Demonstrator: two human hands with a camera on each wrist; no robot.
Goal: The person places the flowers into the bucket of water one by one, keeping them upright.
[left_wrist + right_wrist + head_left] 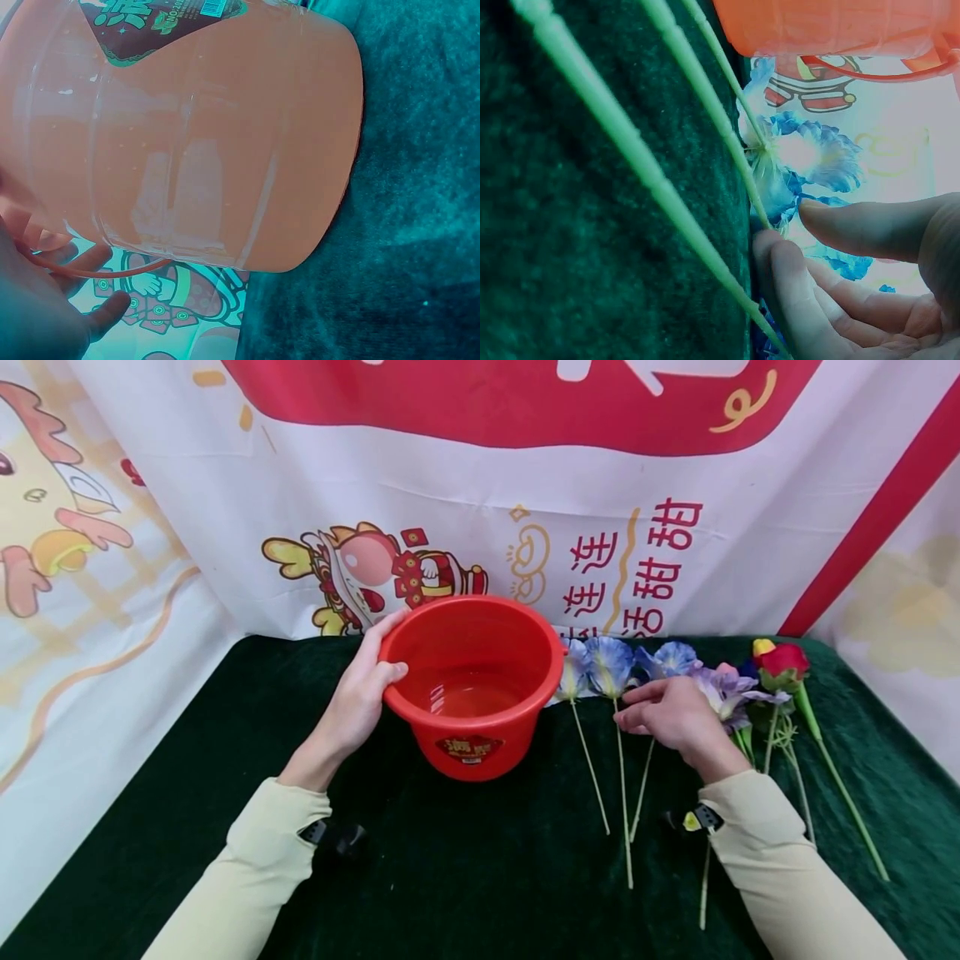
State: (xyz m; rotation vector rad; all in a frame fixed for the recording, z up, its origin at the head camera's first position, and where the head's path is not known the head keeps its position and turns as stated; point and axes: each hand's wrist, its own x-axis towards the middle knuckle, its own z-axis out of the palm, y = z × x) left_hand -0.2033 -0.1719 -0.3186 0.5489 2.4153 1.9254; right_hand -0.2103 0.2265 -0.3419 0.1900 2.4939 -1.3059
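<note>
Slim pale-green stems [624, 802] run back over the dark green cloth [450, 877], the right hand [671, 714] beside one with thumb and fingers parted, holding nothing. Left of them sits a glossy, round red bucket [476, 728] with a gold-lettered label [470, 748], its rim gripped by the left hand [358, 695], thumb inside; ruffled blue flower heads [609, 662] lie before a white printed backdrop [450, 493].

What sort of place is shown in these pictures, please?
Probably a small staged tabletop set, perhaps for filming: dark green cloth lies flat, printed sheets hang behind and beside it, and a red bucket is near flowers.
</note>
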